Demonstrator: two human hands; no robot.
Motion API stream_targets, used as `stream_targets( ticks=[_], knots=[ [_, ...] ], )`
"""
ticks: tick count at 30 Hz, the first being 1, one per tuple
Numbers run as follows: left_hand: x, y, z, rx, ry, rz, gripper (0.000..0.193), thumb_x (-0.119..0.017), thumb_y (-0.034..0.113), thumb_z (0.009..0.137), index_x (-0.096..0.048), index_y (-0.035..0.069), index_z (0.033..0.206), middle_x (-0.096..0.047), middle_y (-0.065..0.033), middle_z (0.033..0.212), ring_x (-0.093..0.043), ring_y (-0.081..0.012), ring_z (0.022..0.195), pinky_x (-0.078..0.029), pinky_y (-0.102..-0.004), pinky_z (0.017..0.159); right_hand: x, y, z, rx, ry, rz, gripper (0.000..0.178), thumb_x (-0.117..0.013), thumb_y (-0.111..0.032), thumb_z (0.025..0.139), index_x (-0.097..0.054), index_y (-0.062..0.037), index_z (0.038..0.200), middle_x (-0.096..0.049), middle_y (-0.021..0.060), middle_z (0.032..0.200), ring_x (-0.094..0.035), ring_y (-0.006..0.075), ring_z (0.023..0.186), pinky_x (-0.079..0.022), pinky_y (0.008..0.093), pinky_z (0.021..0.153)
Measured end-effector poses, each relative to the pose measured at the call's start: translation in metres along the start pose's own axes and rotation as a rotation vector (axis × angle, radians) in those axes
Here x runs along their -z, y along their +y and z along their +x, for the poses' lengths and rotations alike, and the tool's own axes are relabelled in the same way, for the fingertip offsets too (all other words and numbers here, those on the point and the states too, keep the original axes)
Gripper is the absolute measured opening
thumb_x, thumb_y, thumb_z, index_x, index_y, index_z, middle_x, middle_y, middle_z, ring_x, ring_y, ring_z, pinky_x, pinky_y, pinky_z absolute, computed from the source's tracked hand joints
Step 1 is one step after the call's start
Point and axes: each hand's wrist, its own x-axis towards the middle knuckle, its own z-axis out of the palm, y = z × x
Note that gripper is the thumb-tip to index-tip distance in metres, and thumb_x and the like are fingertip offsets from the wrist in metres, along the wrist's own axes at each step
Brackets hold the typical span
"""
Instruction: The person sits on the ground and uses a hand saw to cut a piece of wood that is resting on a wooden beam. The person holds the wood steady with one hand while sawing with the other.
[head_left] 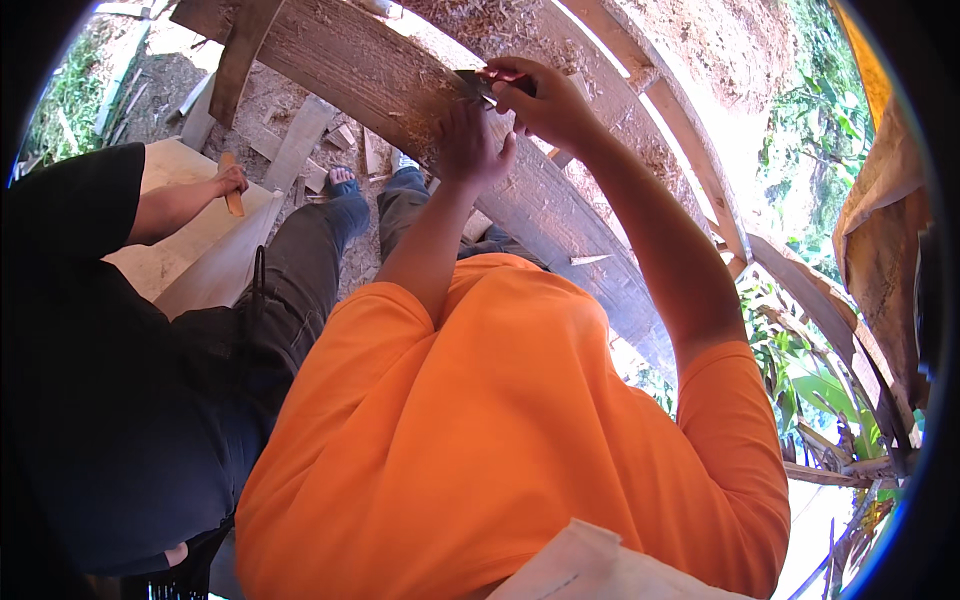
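Note:
A long wooden plank (350, 60) runs from the upper left toward the right, with curly shavings on it. My right hand (550, 105) is closed around a dark tool with a short flat blade (474, 84), which points left over the plank. Its exact kind is hard to make out, since my fingers cover the handle. Just below the blade, my left hand (470, 148) lies on the plank with its thumb apart from the fingers. I see nothing held in it, though the fingertips are in shadow.
To the left, a person in black holds a small wood piece (232, 195) beside a pale wooden board (185, 185). A dark slat (240, 60) crosses the plank's far end. Offcuts (300, 135) litter the ground. Curved wooden framing (690, 130) stands at the right.

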Motion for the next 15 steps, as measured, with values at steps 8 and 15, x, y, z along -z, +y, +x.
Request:
stream_targets(
  ticks=[8,15],
  knots=[
    [-0.031,0.003,0.020,0.123,0.123,0.217,0.022,-0.060,0.033,0.093,-0.056,0.012,0.101,-0.059,-0.0093,0.097,-0.059,-0.0321,0.094,-0.039,-0.0498,0.079,-0.012,0.017,0.004,0.105,0.180,-0.249,0.031,-0.067,-0.029,0.098,-0.074,-0.0068,0.118,-0.077,0.0110,0.098,-0.072,0.0187,0.089,-0.054,0.0342,0.085],
    [-0.033,0.000,0.017,0.111,0.140,0.307,0.017,-0.061,0.031,0.093,-0.056,0.014,0.094,-0.060,-0.0052,0.092,-0.059,-0.0284,0.090,-0.039,-0.0478,0.075,-0.006,0.018,-0.005,0.140,0.163,-0.296,0.028,-0.067,-0.024,0.099,-0.073,-0.0080,0.121,-0.077,0.0102,0.099,-0.071,0.0168,0.087,-0.054,0.0313,0.083]
  ],
)
